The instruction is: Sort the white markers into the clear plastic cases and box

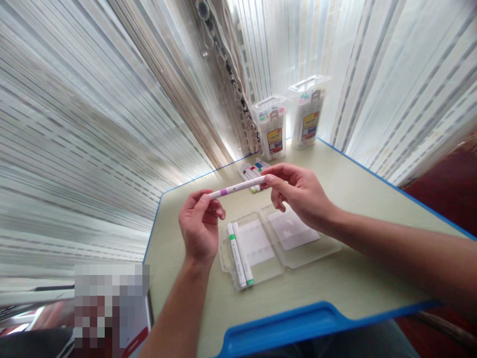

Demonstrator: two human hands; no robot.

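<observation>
A white marker with a purple band (pixel 238 187) is held nearly level above the table, pinched at both ends. My left hand (pixel 201 223) grips its left end between thumb and fingers. At the other end, my right hand (pixel 298 191) pinches it with thumb and forefinger. Below lies an opened clear plastic case (pixel 283 262) with white paper in both halves. Two white markers with green parts, the nearer one a green-banded marker (pixel 237 256), rest side by side along the left side of the case.
Behind my hands lie several loose markers (pixel 248 174). Two clear marker boxes stand at the far corner, a smaller-looking box (pixel 275 132) and another box (pixel 307 117). Striped curtains (pixel 112 99) hang around the blue-edged table (pixel 179 308), which has a blue tray (pixel 283 325) at its front.
</observation>
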